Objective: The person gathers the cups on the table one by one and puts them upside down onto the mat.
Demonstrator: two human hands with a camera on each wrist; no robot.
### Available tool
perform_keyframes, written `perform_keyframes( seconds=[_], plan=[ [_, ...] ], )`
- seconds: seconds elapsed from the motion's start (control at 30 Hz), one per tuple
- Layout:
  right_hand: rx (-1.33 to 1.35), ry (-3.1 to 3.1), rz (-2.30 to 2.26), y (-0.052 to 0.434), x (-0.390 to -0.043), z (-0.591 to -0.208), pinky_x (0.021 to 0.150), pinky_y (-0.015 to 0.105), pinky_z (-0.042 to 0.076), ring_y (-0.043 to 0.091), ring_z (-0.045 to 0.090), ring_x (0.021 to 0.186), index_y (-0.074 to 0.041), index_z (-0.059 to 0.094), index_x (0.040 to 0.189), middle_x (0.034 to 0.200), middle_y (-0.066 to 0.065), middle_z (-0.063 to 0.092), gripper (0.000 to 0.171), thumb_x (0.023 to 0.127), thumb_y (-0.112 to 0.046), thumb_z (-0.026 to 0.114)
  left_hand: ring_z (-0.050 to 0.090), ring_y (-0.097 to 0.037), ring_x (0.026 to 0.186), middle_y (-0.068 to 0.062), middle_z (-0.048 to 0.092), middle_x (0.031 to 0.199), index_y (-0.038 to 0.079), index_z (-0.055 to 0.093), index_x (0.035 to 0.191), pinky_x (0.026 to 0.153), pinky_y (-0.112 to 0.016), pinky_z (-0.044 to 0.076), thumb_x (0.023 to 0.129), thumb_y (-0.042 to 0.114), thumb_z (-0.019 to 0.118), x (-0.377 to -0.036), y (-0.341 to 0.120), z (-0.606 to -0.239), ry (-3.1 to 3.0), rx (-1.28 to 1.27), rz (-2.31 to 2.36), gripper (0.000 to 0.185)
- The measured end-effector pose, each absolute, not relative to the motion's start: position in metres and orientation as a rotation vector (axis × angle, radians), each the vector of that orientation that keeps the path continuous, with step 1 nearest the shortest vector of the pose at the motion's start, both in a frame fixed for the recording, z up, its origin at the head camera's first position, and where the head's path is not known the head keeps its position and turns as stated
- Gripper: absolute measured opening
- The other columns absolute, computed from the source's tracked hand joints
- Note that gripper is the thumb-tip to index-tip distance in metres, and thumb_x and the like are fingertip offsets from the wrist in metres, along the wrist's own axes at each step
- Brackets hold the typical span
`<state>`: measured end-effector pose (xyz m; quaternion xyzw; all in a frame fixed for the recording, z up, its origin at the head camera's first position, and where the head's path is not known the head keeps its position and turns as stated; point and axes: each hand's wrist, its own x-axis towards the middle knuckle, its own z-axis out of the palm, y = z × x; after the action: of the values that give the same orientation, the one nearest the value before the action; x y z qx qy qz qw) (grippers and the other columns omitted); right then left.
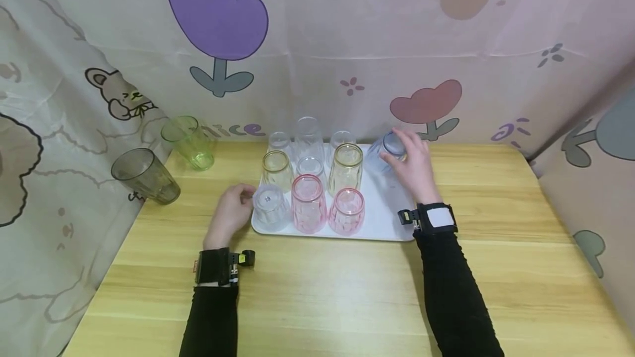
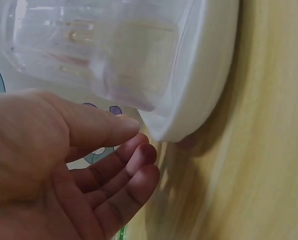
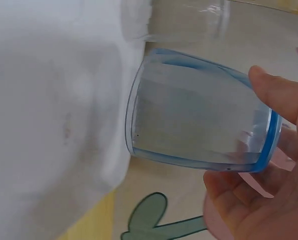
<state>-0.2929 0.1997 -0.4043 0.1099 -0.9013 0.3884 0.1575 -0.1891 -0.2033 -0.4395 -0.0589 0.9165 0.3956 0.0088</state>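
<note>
A white tray (image 1: 384, 214) on the wooden table carries several upturned glasses: clear, pink (image 1: 308, 203) and yellow-tinted (image 1: 345, 168). My right hand (image 1: 412, 167) grips the base of an upturned blue glass (image 1: 378, 161) at the tray's back right corner. In the right wrist view the thumb and fingers (image 3: 249, 200) clasp the blue glass (image 3: 199, 120), its rim toward the tray (image 3: 48, 100). My left hand (image 1: 233, 211) lies at the tray's front left corner beside a clear glass (image 1: 271, 206). The left wrist view shows its fingers (image 2: 123, 170) relaxed and apart from that glass (image 2: 103, 45).
A green glass (image 1: 188, 141) and a grey glass (image 1: 145, 175) lean tilted at the table's left edge against the patterned curtain. Curtain walls close in the back and both sides. Bare wooden tabletop (image 1: 322, 291) stretches in front of the tray and to its right.
</note>
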Motion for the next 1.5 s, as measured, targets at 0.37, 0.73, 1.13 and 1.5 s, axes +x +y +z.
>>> perform_keyframes(
  seconds=[0.37, 0.73, 1.13, 1.5],
  plan=[
    [0.327, -2.631, 1.135, 0.199, -0.297, -0.417, 0.117, 0.063, 0.033, 0.047, 0.037, 0.142, -0.001, 0.048, 0.152, 0.156, 0.025, 0.042, 0.067, 0.092, -0.005, 0.077, 0.060, -0.039, 0.120, -0.025, 0.063, 0.130, -0.004, 0.058, 0.137, 0.105, -0.053, 0.050, 0.101, 0.003, 0.055, -0.194, -0.195, -0.444, 2.773, -0.223, 1.270, 0.037],
    [0.330, -2.648, 1.080, 0.193, -0.302, -0.418, 0.121, 0.060, 0.031, 0.045, 0.037, 0.145, -0.002, 0.047, 0.154, 0.157, 0.023, 0.041, 0.065, 0.094, -0.005, 0.074, 0.061, -0.038, 0.117, -0.024, 0.064, 0.127, -0.005, 0.057, 0.137, 0.102, -0.051, 0.052, 0.100, -0.001, 0.053, -0.195, -0.191, -0.444, 2.765, -0.224, 1.292, 0.038],
    [0.329, -2.673, 1.009, 0.183, -0.310, -0.420, 0.118, 0.060, 0.035, 0.046, 0.040, 0.143, -0.001, 0.049, 0.152, 0.159, 0.022, 0.040, 0.058, 0.098, -0.009, 0.070, 0.060, -0.038, 0.117, -0.024, 0.063, 0.128, -0.005, 0.056, 0.139, 0.101, -0.050, 0.053, 0.100, -0.004, 0.051, -0.195, -0.193, -0.439, 2.767, -0.221, 1.280, 0.040],
    [0.374, -2.765, 0.966, 0.181, -0.311, -0.420, 0.120, 0.063, 0.030, 0.050, 0.031, 0.149, -0.003, 0.044, 0.156, 0.167, 0.023, 0.027, 0.060, 0.101, -0.013, 0.067, 0.060, -0.040, 0.118, -0.026, 0.062, 0.129, -0.006, 0.054, 0.140, 0.101, -0.051, 0.053, 0.099, -0.005, 0.048, -0.193, -0.197, -0.444, 2.763, -0.232, 1.271, 0.041]
  ],
)
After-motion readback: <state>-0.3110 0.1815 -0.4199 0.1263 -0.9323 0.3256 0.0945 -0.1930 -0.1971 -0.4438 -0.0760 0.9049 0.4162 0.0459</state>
